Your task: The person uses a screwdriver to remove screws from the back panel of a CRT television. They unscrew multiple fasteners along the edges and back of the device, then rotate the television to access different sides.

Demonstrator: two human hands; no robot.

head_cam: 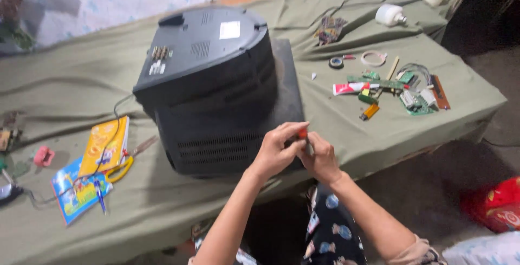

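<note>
Beside boxy black plastic television (pixel 216 86), both hands (pixel 300 151) pinch small orange-handled tool (pixel 303 134).

Television (pixel 211 81) blocks ahead — bare cloth (pixel 336 129) right; books (pixel 95 167) left.

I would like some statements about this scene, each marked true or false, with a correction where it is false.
1. Both hands, left hand and right hand, meet on a small orange-handled tool. True.
2. The black television lies face down on the green cloth. True.
3. The yellow-handled scissors lie right of the television. False: they lie left of it, beside the booklets.
4. The circuit boards sit on top of the television. False: they lie on the cloth, to its right.
</note>
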